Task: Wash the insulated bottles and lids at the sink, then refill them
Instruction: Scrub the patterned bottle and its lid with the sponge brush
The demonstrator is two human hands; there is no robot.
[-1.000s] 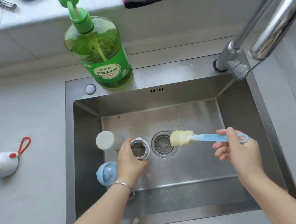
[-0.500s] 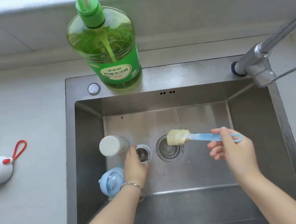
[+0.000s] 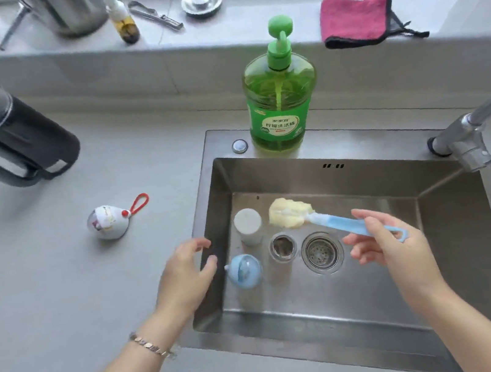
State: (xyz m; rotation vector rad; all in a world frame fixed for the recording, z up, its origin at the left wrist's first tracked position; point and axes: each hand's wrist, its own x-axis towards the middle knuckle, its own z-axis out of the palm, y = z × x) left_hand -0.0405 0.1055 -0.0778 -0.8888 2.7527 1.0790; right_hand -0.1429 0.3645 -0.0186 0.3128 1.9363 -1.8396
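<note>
In the steel sink (image 3: 460, 248) an open steel bottle (image 3: 282, 246) stands upright beside the drain (image 3: 322, 252). A white bottle (image 3: 248, 226) stands behind it and a blue lid (image 3: 244, 270) lies to its left. My left hand (image 3: 187, 273) hovers over the sink's left rim, fingers spread, holding nothing. My right hand (image 3: 388, 243) grips the blue handle of a bottle brush (image 3: 294, 215), whose yellow sponge head hangs above the sink floor near the white bottle. A white lid with a red loop (image 3: 111, 221) lies on the counter to the left.
A green dish soap pump bottle (image 3: 282, 99) stands on the sink's back rim. The faucet (image 3: 467, 134) reaches in from the right. A black jug (image 3: 15, 138) sits on the counter at left. A pink cloth (image 3: 356, 20), a small bottle and metal items rest on the back ledge.
My left hand has let go of the steel bottle and pulled back left over the sink rim. The brush head has moved left toward the white bottle. The view has tilted up and left.
</note>
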